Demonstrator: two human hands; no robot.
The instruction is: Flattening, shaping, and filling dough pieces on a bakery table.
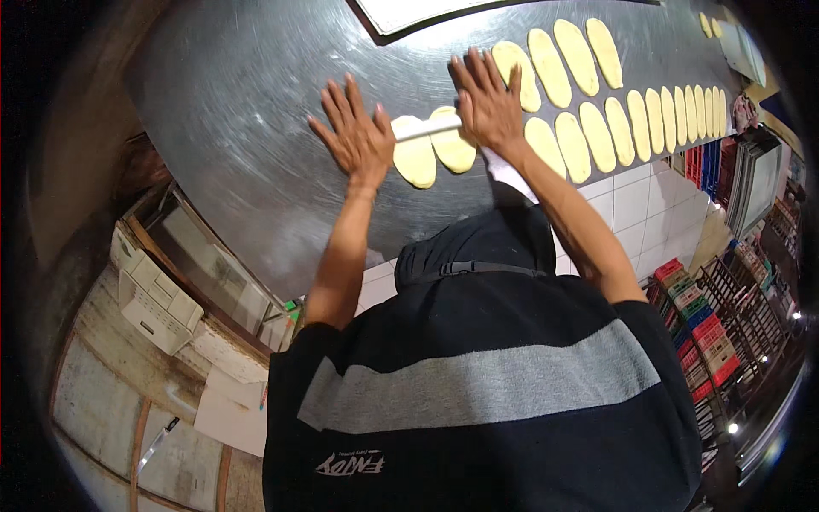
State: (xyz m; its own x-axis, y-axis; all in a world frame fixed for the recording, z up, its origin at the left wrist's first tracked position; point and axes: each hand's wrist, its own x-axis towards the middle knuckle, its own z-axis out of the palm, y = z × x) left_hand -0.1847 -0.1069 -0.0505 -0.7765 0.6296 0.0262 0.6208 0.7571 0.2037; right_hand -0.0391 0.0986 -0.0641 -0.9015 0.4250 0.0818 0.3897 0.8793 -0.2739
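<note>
A thin white rolling pin [426, 128] lies across two flat, oval pieces of pale yellow dough on the metal table. The left dough piece [416, 166] and the right dough piece [455, 154] lie side by side under it. My left hand [354, 141] rests with its palm over the pin's left end, fingers spread and stretched forward. Over the right end lies my right hand [492, 109], also flat with its fingers out, beside the nearest piece of the far dough row [516, 77]. Both palms hide the ends of the pin.
A long near row of dough ovals [597, 136] runs along the table's edge to the right. A dark-rimmed tray [409, 13] sits at the far side. Below left are a beige plastic basket [158, 299] and a knife [159, 445]. Stacked crates [712, 341] stand right.
</note>
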